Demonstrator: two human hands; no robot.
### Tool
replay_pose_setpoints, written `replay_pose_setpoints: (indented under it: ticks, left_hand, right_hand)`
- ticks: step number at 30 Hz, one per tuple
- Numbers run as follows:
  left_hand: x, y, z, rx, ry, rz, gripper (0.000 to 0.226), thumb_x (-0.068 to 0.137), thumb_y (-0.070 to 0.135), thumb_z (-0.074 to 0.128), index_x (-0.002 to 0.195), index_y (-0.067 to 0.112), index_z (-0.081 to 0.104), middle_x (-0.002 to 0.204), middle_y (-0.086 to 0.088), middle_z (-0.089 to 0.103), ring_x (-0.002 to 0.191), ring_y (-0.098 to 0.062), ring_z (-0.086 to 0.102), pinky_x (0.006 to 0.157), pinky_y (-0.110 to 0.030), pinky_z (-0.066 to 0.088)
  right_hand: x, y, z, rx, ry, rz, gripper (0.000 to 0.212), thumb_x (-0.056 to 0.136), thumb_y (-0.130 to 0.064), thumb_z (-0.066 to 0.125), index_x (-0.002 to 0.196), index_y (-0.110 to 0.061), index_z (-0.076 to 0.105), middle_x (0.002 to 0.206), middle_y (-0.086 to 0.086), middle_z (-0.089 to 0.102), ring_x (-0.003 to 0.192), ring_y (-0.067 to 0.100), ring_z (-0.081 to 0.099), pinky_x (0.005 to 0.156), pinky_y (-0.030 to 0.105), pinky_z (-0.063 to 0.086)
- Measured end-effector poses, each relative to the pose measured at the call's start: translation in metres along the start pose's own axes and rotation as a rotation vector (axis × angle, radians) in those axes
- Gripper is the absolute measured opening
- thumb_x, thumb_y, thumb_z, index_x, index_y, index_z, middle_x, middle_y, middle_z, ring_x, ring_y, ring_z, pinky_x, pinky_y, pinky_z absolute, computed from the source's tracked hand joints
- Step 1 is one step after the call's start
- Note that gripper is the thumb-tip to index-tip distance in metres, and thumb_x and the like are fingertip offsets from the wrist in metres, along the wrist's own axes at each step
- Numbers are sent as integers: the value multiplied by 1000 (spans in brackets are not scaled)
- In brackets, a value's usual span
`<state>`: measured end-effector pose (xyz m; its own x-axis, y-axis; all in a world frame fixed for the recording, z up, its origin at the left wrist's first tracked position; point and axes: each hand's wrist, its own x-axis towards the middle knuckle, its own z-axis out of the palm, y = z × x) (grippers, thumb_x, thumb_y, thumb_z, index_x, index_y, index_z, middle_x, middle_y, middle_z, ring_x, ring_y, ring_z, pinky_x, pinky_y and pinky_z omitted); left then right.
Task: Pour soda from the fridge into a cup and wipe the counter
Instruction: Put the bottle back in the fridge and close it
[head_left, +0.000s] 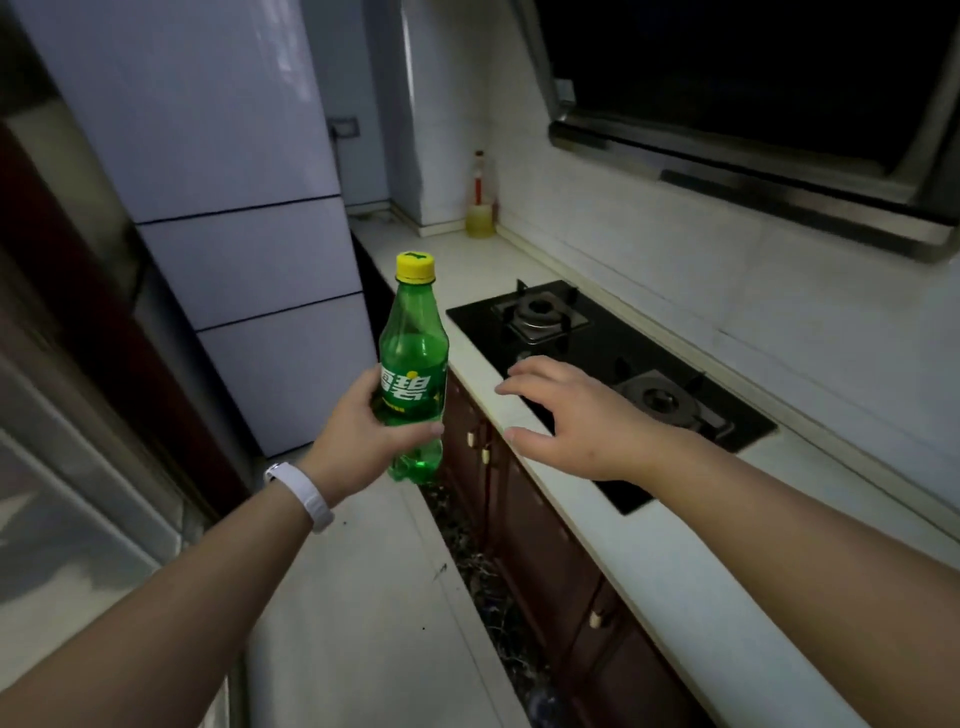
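Soda bottle (414, 364), green with a yellow cap (414, 265) in place, stands upright in our left hand (363, 431), gripped around its label, just beside the white counter (670, 566) edge. Our right hand (576, 415) hovers over the counter with fingers spread, holding nothing. The fridge (234, 208) is closed; we judge pouring and wiping remain, and no cup is visible.

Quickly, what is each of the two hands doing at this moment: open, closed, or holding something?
Left hand: holding the green soda bottle upright, cap on.
Right hand: open, fingers spread, holding nothing, above the counter edge by the stove.
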<state>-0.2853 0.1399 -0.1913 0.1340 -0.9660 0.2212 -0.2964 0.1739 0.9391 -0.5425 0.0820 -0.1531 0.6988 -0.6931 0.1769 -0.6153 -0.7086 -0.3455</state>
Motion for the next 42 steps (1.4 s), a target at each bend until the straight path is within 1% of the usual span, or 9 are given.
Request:
replay_pose_setpoints:
  ticks: [4,8,12,15,20,26,30,38,42]
  left_hand:
    - [9,-9,-47,10,78,-14,58,63,19,91,110,36,61,102,19,71,94,-2,68,71,-11,52]
    - [20,-21,-84,9,162,-32,60,54,36,90,106,46,63,105,16,72,96,-4,68,74,-13,53]
    - [37,-43,-112,-1,242,-78,68,55,38,92,116,34,62,109,7,72,101,-13,69,84,-33,56]
    - [56,-59,-127,19,284,-101,66,54,39,92,113,34,63,108,6,73,100,-14,70,85,-36,56]
    - [108,-82,-144,32,353,-130,68,54,34,92,115,27,62,107,5,73,98,-14,70,83,-35,57]
    - [191,-99,-161,47,392,-170,63,62,14,91,117,21,61,107,1,73,100,-18,70,89,-44,56]
    - [232,-107,-170,56,442,-178,67,59,21,91,118,22,61,107,4,73,99,-15,70,86,-37,56]
    - [277,-120,-212,111,535,-198,60,62,12,89,115,22,63,103,3,74,95,-14,71,83,-32,56]
    - [299,-134,-244,87,585,-197,59,64,9,88,116,17,63,102,3,75,94,-13,71,77,-22,57]
  right_hand:
    - [51,-21,13,18,-12,-92,54,87,-57,51,136,-35,46,141,-15,35,130,7,33,102,27,31]
    - [98,-33,27,20,-23,-171,54,88,-53,54,137,-31,48,142,-12,37,131,5,32,102,22,26]
    - [141,-32,44,34,-74,-224,53,90,-51,55,138,-31,46,141,-13,37,127,5,34,99,21,27]
    - [178,-23,57,57,-99,-252,53,90,-51,55,138,-31,46,141,-12,38,127,6,35,98,21,27]
    - [251,0,72,92,-122,-300,52,89,-51,56,136,-30,47,138,-10,40,126,9,38,102,27,33]
    - [341,44,66,115,-149,-318,53,89,-52,54,137,-31,46,139,-11,39,127,8,37,104,28,33]
    - [399,69,62,132,-162,-343,54,86,-55,51,136,-33,46,137,-13,40,126,7,37,102,25,32]
    - [484,72,78,150,-177,-449,50,87,-52,56,133,-31,50,133,-9,44,120,7,40,96,20,29]
    - [533,58,91,167,-203,-461,58,83,-61,47,133,-33,49,132,-12,43,120,9,41,99,27,33]
